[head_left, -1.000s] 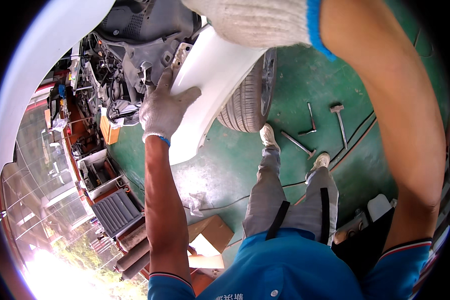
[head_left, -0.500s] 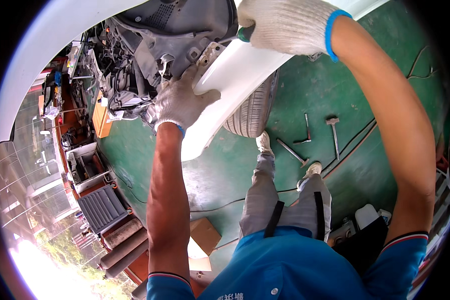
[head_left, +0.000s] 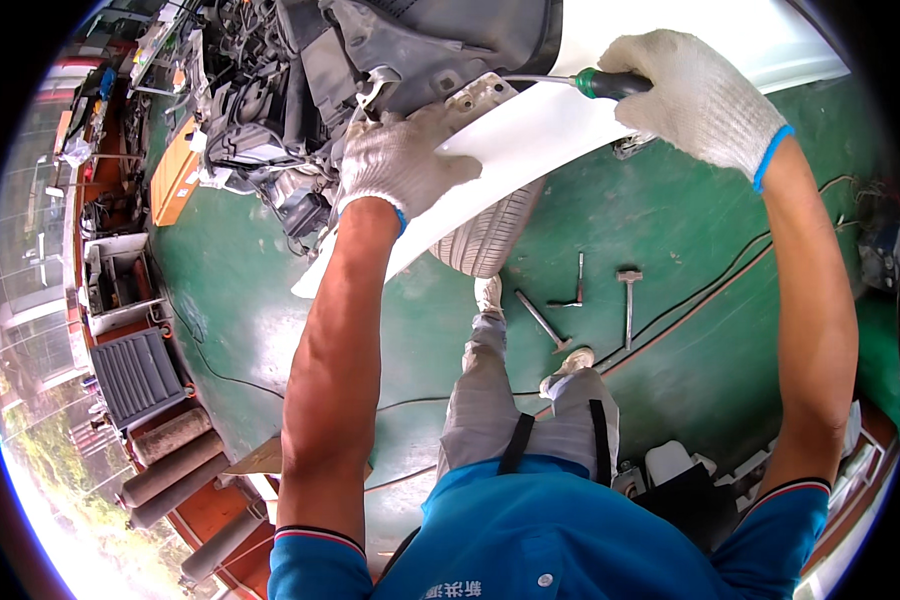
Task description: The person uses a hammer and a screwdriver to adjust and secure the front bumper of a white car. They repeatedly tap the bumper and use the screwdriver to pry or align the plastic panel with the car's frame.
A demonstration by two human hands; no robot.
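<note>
- Head view: our left hand (head_left: pixel 402 165), gloved, presses flat and open on the white fender panel (head_left: pixel 530 140), steadying its edge beside the exposed engine bay (head_left: pixel 260 110).
- Our right hand (head_left: pixel 695 95) is closed around a green-handled screwdriver (head_left: pixel 610 83); its shaft reaches toward the panel's mounting bracket (head_left: pixel 480 95).
- We judge a fastener there is being worked; next calls for keeping the tip seated.
- Below: tyre (head_left: pixel 490 235), green floor (head_left: pixel 670 230) with hammer (head_left: pixel 628 300) and loose tools, grey cylinders (head_left: pixel 170 470) at left.

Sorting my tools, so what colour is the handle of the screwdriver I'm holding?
Green handle on the screwdriver, gripped by your right hand; head view.
</note>
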